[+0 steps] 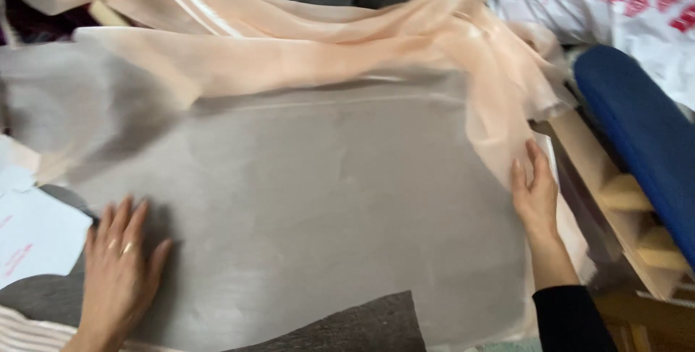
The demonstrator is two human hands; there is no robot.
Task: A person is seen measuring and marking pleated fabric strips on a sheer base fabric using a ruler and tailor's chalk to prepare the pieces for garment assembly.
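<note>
Two hands, left (118, 269), right (536, 193), flat, grip released, on peach sheer fabric (304, 200); white red-printed package (615, 4) upper right.

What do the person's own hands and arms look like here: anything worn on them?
The left hand is bare, with a thin band ring on one finger and no sleeve in view. The right hand wears no ring that shows; a black sleeve covers its forearm.

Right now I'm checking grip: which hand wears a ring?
The left hand, flat on the sheer fabric at lower left; the right hand shows none.
</note>
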